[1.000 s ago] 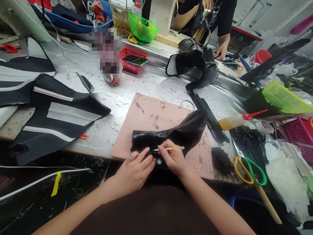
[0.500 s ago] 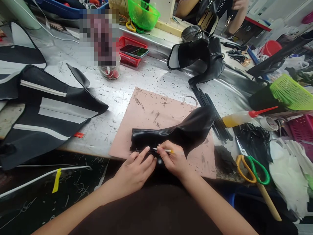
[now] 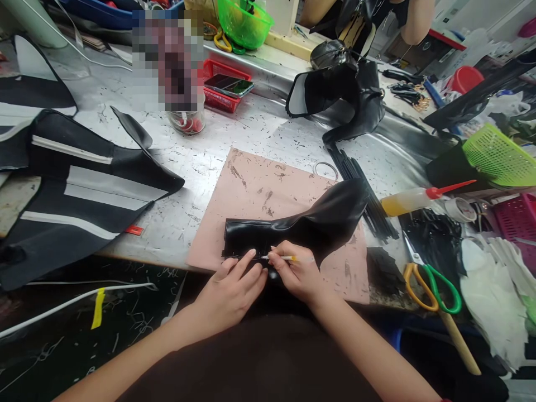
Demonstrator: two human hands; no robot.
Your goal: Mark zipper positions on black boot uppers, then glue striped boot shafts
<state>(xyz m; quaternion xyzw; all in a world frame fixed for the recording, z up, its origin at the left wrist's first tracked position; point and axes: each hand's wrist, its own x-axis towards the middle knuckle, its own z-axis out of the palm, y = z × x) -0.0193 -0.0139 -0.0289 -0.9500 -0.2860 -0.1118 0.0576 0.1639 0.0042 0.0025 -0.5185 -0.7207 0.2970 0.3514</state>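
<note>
A glossy black leather piece (image 3: 318,220) lies folded across a pinkish mat (image 3: 251,184), reaching over the near table edge. My left hand (image 3: 237,287) rests on its near edge, fingers stretched out flat and pressing the leather. Pinched in my right hand (image 3: 295,273) is a slim white pen (image 3: 288,258) with a yellow band. Its tip points left and meets the leather along a thin line close to my left fingertips. The underside of the leather is hidden.
Scissors (image 3: 431,287) with orange and green handles lie at the right, near a wooden handle (image 3: 460,343) and a glue bottle (image 3: 402,202). Black panels with white strips (image 3: 113,184) cover the left. Behind sit a phone (image 3: 228,85), a red basket (image 3: 221,70) and another person's arm (image 3: 419,22).
The pen tip has shifted very slightly to the left on the leather. My hands otherwise hold nearly the same place. At the back, the other person's arm has moved.
</note>
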